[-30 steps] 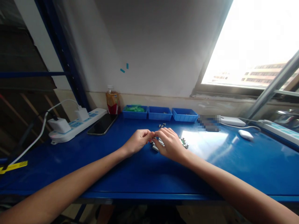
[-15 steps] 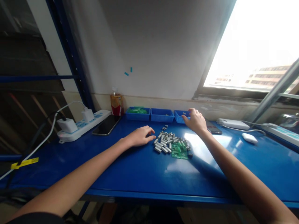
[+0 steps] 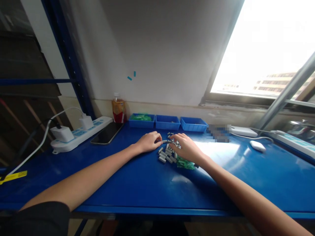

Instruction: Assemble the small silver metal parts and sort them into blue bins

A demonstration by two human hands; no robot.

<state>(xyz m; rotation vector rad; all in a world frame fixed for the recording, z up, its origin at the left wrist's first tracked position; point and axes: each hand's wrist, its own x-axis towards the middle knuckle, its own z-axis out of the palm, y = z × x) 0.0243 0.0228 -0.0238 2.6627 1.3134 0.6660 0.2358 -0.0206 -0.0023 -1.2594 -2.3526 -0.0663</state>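
My left hand (image 3: pixel 149 142) rests low over the blue tabletop, at the left side of a pile of small silver metal pieces (image 3: pixel 165 155). Thumb and forefinger are pinched around one short silver metal piece (image 3: pixel 164 141), whose end sticks out toward the right. Over the pile's far right part reaches my right hand (image 3: pixel 185 146), thumb and fingers apart, with smaller silver pieces showing in the gap. Whether its fingertips touch any is hard to see. A green plastic bag (image 3: pixel 184 163) lies under and in front of my right wrist, partly covered.
Three blue bins (image 3: pixel 167 125) stand along the wall; the left one holds green packets (image 3: pixel 141 117). A phone (image 3: pixel 107 133), a drink bottle (image 3: pixel 118 109) and a power strip (image 3: pixel 82 132) are at left. A white case (image 3: pixel 257 146) and white adapter (image 3: pixel 243 131) lie at right.
My right hand has moved from the right bin down and left to the pile. My left thumb and forefinger have closed on a silver metal piece. The view has shifted slightly.
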